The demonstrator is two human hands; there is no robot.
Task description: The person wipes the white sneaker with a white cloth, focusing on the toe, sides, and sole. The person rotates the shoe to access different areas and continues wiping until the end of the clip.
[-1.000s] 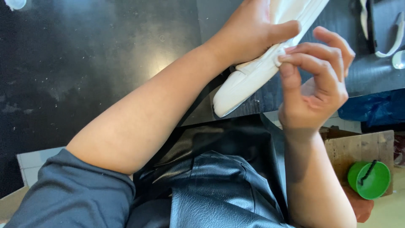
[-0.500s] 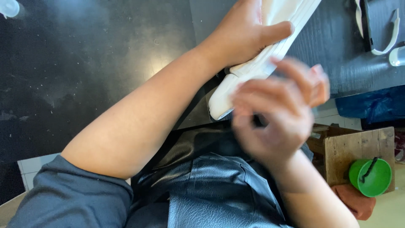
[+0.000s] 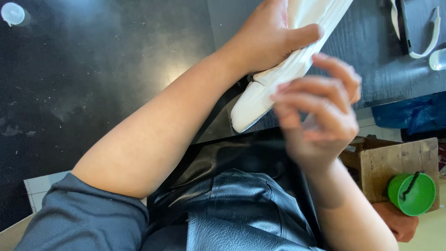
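A dark tabletop (image 3: 93, 69) carries a white shoe (image 3: 278, 79), a white strap (image 3: 429, 39) and a pale round cap (image 3: 12, 13).

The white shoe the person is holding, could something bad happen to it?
Maybe. Only the left hand grips the white shoe, and its toe sticks out past the edge of the dark table, so it might slip down onto the black apron. The right hand looks blurred close to the sole, so it might bump the shoe. The table also shows pale specks that could smudge the white surface.
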